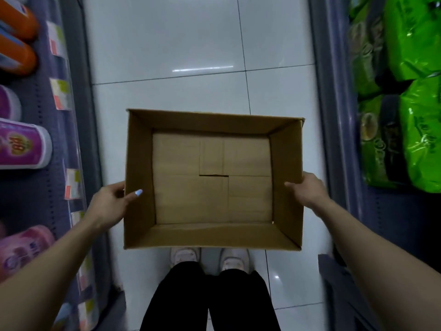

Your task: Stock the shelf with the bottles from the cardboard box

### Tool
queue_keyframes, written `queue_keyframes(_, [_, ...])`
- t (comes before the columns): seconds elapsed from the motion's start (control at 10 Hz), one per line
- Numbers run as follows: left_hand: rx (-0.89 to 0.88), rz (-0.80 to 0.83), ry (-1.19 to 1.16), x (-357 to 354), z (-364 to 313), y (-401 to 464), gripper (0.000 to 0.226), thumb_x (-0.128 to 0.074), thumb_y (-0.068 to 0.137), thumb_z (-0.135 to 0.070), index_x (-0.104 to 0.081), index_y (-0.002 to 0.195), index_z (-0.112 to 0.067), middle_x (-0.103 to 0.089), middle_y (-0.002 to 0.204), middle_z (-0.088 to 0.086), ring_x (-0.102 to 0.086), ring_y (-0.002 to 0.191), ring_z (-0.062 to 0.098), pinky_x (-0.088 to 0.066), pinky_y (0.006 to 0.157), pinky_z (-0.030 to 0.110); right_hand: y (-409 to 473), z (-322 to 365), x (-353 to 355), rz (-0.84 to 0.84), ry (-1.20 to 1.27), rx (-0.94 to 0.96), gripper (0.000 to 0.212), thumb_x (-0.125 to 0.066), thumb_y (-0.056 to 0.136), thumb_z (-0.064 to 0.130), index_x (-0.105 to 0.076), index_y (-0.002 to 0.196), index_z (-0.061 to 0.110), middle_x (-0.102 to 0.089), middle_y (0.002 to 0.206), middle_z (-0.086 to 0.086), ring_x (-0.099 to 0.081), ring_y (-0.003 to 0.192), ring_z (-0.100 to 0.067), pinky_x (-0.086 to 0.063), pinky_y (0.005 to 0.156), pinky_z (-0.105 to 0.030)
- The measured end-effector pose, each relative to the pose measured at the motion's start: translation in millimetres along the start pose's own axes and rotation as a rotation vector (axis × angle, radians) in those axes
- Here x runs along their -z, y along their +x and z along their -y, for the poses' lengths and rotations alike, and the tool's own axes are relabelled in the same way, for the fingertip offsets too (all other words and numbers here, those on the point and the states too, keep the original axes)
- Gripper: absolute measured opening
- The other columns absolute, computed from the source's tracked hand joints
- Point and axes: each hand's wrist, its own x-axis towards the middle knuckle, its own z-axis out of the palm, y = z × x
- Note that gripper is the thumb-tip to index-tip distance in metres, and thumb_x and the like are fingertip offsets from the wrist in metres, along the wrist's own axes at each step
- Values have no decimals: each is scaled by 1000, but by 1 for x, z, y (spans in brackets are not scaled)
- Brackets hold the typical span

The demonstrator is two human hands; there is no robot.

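- Fingers of the left hand point(108, 206) pinch the left wall of the open brown cardboard box point(213, 236), with the thumb, tipped by a pale blue nail, lying inside the wall and the rest hidden outside it.
- Fingers of the right hand point(307, 191) clasp the right wall the same way, thumb over the rim and the others behind the cardboard.
- Held between both hands above the glossy white tiled floor point(191, 44), the box sits in front of the person's black trousers and pale shoes point(185, 256).
- Inside, only the bare folded bottom flaps show; no bottles are left in it.
- On the grey shelf point(47, 187) to the left lie orange bottles point(16, 37) and pink and purple bottles point(23, 144), behind a row of price tags.
- On the right, green plastic packs point(415, 115) fill the other shelf.
- Judging from the empty box, the stocking looks finished or nearly so; what seems left is putting the box away.
- Which of the shelved bottles came from this box cannot be told.
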Motion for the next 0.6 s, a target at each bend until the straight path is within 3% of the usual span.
queue_keyframes(0.2, [55,74,-4,-15,-1,24,51,-53,95,-27,-44,142,-12,-54,140,16,-54,125,37,-44,104,53,21,-6,-9,-31,-15,-32,40,-51,94,19,-49,133,10,-57,133,-14,-54,120,-36,-44,103,-49])
queue_keyframes(0.4, [102,167,-139,-15,-6,22,60,-56,95,-27,-32,149,-17,-48,145,14,-52,124,33,-41,103,45,12,-6,-1,-14,14,-18,42,-51,93,14,-46,135,15,-62,125,-12,-62,107,-32,-51,94,-46])
queue_keyframes(0.5, [46,98,-37,-4,-8,4,66,-58,93,-31,-29,150,-16,-48,146,13,-50,129,33,-40,108,45,-17,-2,5,-20,45,-41,56,-54,92,17,-32,143,14,-56,132,-16,-59,111,-34,-49,97,-46])
queue_keyframes(0.6, [40,127,142,10,-18,-48,59,-60,92,-31,-42,144,-11,-60,134,14,-59,120,28,-43,100,33,-66,11,23,41,-79,-49,56,-58,88,17,-37,139,7,-55,132,-19,-55,117,-35,-46,99,-41])
